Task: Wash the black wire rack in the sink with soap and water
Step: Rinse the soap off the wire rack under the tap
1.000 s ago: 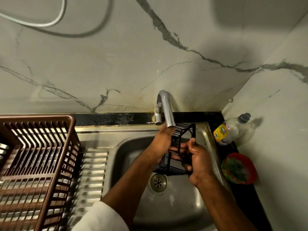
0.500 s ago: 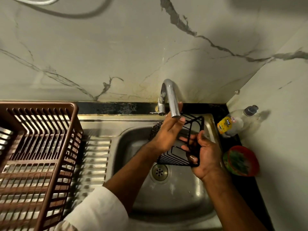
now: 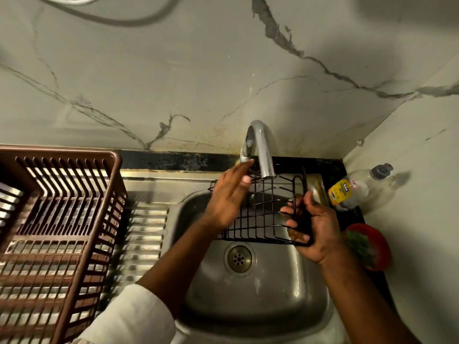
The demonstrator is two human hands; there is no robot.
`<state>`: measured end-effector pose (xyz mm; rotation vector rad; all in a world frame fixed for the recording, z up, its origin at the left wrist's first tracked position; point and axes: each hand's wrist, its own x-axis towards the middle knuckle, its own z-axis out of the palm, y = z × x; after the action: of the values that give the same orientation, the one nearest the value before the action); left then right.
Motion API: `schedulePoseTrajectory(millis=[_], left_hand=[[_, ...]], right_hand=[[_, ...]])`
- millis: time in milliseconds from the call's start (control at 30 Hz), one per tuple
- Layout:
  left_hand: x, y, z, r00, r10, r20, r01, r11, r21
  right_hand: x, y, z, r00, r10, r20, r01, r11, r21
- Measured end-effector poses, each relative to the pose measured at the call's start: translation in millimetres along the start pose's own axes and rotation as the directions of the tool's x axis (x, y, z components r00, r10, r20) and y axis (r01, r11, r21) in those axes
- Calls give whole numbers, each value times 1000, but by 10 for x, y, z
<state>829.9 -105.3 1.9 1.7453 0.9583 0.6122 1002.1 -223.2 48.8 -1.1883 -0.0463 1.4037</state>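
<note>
The left hand (image 3: 229, 194) had lifted off the black wire rack (image 3: 263, 214) in the last half second: where its fingers had lain over the top wires under the spout, they now reached toward the tap valve (image 3: 246, 156) at the back edge of the sink (image 3: 260, 294), fingertips touching or nearly touching it. That read as a move to turn the water on or off, so the wash was probably passing between wetting, soaping and rinsing; no stream showed from the faucet spout (image 3: 263, 150).

The left hand was relaxed and extended, holding nothing, palm angled right, its forearm crossing the basin from a white sleeve (image 3: 129, 316) at the front edge. The right hand (image 3: 313, 229) gripped the rack's right end, thumb over the frame and fingers curled under it, and carried it alone. The rack had also swung flatter, its grid now spread beneath the spout, above the drain (image 3: 238, 256) and clear of the basin floor.

Outward, a dish soap bottle (image 3: 357, 188) lay at the counter's back right corner, a red bowl (image 3: 370, 247) stood near the sink's right edge, and a brown plastic drying basket (image 3: 54, 234) sat on the drainboard to the left.
</note>
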Motion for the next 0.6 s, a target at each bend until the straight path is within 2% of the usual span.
schedulePoseTrajectory(millis=[100,167,267,367,433,500,600], left_hand=[[117,-102,-257,982,-175,72,185,970,-155],[198,-138,-378,939,-292,180,320,935,-155],[210,-130,-425,870,-376,318,437,887,-146],[121,-191,-381,856,-421,300,500,823,-271],[40,-203,-345,846,-502,182,533,776,-336],[-32,-213,-301,824,-559,91,543,734,-408],[-128,-159,-240,807,-588,45,509,656,-557]], right_hand=[[157,-107,1,992,99,73,-92,992,-85],[256,-163,22,982,167,93,-141,962,-235],[357,-231,144,965,222,137,-136,876,-463],[546,-318,246,965,223,138,-93,784,-614],[688,-398,302,971,170,166,5,684,-730],[775,-412,367,976,53,209,137,597,-790],[868,-301,464,937,-269,224,314,363,-877]])
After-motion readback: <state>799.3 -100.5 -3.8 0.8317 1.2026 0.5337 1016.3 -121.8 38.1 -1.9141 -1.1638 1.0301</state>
